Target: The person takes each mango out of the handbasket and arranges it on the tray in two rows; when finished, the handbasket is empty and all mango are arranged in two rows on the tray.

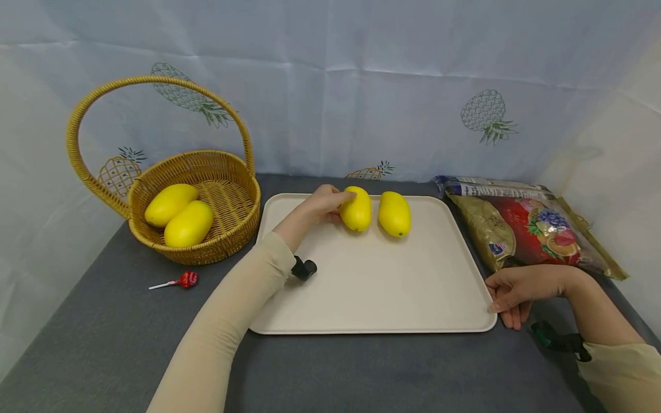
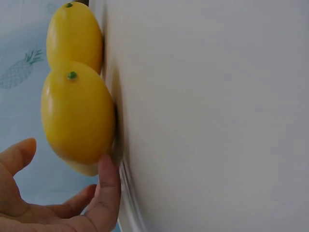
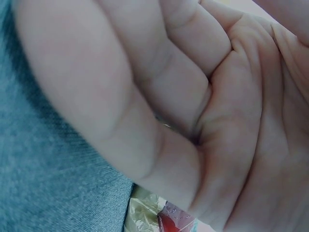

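Two yellow mangoes stand side by side near the back of a cream tray point(image 1: 392, 287). My left hand point(image 1: 326, 202) is at the left mango point(image 1: 356, 209), with the right mango point(image 1: 395, 214) just beyond. In the left wrist view, one fingertip touches the lower end of the nearer mango point(image 2: 77, 116), while the thumb point(image 2: 19, 154) is spread away from it. At the tray's front right corner, my right hand point(image 1: 527, 289) holds the rim, thumb at the edge. Its curled fingers point(image 3: 159, 82) fill the right wrist view, hiding the rim there.
A wicker basket point(image 1: 242, 235) with a tall handle stands at the left, two more mangoes point(image 1: 178, 215) inside. In front of it lies a red lollipop point(image 1: 188, 279). Shiny food bags point(image 1: 537, 226) lie right of the tray. A pineapple-print cloth point(image 1: 330, 103) hangs behind.
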Demonstrator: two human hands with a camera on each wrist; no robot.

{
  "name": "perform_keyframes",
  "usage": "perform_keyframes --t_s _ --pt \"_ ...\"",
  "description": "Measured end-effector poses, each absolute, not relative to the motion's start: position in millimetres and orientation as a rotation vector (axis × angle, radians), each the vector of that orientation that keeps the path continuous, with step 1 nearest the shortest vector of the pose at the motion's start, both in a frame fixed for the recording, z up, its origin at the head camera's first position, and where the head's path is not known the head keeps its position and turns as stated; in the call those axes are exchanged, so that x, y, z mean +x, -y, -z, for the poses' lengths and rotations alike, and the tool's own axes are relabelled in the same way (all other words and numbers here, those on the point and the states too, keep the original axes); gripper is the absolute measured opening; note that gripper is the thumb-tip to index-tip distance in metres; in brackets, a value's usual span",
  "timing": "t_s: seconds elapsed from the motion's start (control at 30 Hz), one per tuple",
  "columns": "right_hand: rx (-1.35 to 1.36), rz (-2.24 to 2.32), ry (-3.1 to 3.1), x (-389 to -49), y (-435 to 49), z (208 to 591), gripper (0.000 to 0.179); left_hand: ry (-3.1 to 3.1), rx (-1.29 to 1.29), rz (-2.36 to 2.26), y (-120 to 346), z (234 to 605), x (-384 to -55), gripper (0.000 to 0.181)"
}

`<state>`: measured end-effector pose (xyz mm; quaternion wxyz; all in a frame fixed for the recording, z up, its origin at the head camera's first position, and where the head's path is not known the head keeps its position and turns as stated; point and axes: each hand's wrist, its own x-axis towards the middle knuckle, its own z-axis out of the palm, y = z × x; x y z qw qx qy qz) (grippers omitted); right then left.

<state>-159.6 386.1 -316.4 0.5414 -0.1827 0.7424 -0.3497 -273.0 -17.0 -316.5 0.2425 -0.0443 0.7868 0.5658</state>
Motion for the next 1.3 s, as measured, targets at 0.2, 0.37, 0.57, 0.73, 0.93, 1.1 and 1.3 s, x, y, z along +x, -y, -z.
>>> perform_keyframes --t_s 0.2,0.37,0.57,0.73,0.93,1.1,1.3 --pt "-0.445 0.839 -1.756 -160 -386 316 0.021 -2.206 -0.098 -1.517 27 311 -272 0.068" --pt "-0.445 0.846 -1.757 -159 -386 317 0.021 -2.212 -0.082 -1.499 33 308 -271 0.07" --pt "-0.465 0.841 -1.773 -156 -386 318 0.022 -2.218 -0.065 -1.499 36 309 -270 0.07" --pt "-0.495 0.84 -1.781 -155 -387 316 0.023 -2.231 -0.061 -1.506 40 309 -269 0.07" --pt "-0.547 0.905 -1.709 -156 -391 314 0.019 -2.226 -0.061 -1.51 41 309 -269 0.068" --pt "-0.624 1.007 -1.6 -161 -396 317 0.013 -2.226 -0.054 -1.523 44 309 -269 0.067" --pt "-0.716 1.039 -1.562 -163 -395 324 0.01 -2.226 -0.052 -1.522 47 306 -269 0.064"
